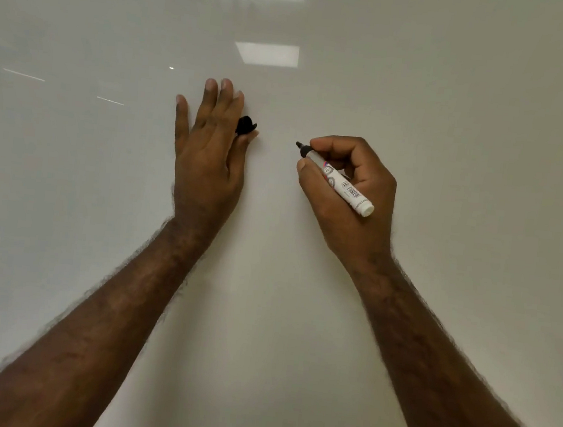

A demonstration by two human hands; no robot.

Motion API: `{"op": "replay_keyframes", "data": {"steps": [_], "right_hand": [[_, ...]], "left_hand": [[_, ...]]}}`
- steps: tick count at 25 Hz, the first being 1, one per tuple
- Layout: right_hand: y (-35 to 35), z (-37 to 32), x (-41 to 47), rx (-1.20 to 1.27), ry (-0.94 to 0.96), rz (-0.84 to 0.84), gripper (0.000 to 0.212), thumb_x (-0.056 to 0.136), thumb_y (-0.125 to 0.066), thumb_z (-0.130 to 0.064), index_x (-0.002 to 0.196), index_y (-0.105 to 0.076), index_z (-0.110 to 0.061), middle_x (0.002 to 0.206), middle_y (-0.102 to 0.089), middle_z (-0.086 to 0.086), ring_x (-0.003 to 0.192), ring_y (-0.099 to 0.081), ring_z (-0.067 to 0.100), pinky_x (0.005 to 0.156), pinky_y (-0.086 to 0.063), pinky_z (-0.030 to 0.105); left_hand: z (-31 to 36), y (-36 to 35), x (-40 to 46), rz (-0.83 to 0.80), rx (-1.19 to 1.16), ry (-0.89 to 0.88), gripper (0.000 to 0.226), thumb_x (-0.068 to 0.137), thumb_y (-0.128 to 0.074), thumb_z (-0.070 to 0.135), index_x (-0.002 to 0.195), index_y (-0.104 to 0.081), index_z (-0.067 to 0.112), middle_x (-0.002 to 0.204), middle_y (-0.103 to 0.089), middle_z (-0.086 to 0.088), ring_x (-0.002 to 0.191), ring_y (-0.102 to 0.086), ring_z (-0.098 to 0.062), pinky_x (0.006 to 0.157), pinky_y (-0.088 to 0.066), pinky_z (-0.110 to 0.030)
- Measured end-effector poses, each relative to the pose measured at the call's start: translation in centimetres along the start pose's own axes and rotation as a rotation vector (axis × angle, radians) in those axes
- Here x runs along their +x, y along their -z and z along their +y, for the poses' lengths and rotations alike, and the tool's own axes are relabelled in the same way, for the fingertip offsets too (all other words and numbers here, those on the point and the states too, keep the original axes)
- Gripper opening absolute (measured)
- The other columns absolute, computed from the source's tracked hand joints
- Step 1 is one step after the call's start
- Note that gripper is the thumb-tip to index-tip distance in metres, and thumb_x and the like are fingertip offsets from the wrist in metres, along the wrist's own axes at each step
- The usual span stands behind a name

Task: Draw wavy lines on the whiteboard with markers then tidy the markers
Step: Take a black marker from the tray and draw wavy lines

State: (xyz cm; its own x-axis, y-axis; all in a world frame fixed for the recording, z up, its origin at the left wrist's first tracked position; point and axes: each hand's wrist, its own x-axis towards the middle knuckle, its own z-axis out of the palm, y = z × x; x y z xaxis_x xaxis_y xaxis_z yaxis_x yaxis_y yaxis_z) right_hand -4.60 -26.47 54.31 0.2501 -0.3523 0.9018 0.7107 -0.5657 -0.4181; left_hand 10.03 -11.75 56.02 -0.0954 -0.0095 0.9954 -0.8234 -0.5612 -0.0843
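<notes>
The whiteboard (456,92) fills the whole view and bears no drawn lines. My right hand (347,188) grips a white marker (339,182) with a black tip, uncapped; the tip points up and left at the board's surface. My left hand (207,147) lies with its fingers spread against the board, to the left of the marker. It pinches the black marker cap (246,125) between thumb and forefinger. About a hand's width separates the two hands.
Reflections of ceiling lights (268,53) show on the glossy board near the top. Two faint bright streaks (23,75) lie at the left. Both forearms reach in from the bottom corners.
</notes>
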Motion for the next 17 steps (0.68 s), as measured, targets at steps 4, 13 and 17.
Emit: {"op": "replay_keyframes", "data": {"steps": [4,13,17], "right_hand": [[-1.0,1.0,0.4,-0.120,0.061,0.045,0.017,0.086,-0.080,-0.017,0.103,-0.076,-0.013,0.094,-0.075,-0.005,0.084,-0.071,0.013,0.077,-0.062,0.032],[-2.0,1.2,1.3,-0.210,0.128,0.186,0.011,0.084,-0.080,-0.015,0.094,-0.077,-0.011,0.085,-0.073,-0.005,0.078,-0.069,0.010,0.071,-0.055,0.019],[-1.2,1.5,-0.1,-0.237,0.079,0.136,0.010,0.083,-0.081,-0.013,0.092,-0.076,-0.013,0.083,-0.073,-0.005,0.076,-0.068,0.011,0.067,-0.054,0.017]], "left_hand": [[0.0,-0.4,-0.3,0.016,-0.022,0.007,0.045,0.111,-0.048,0.020,0.152,-0.046,0.001,0.162,-0.042,-0.014,0.156,-0.030,-0.028,0.128,-0.017,-0.057],[-0.2,-0.6,-0.9,0.049,-0.032,-0.009,0.043,0.109,-0.053,0.016,0.148,-0.050,-0.002,0.159,-0.045,-0.018,0.153,-0.034,-0.032,0.126,-0.022,-0.059],[-0.1,-0.5,-1.2,0.052,-0.022,-0.009,0.043,0.109,-0.052,0.016,0.148,-0.050,-0.002,0.158,-0.045,-0.018,0.153,-0.035,-0.033,0.126,-0.023,-0.058]]}}
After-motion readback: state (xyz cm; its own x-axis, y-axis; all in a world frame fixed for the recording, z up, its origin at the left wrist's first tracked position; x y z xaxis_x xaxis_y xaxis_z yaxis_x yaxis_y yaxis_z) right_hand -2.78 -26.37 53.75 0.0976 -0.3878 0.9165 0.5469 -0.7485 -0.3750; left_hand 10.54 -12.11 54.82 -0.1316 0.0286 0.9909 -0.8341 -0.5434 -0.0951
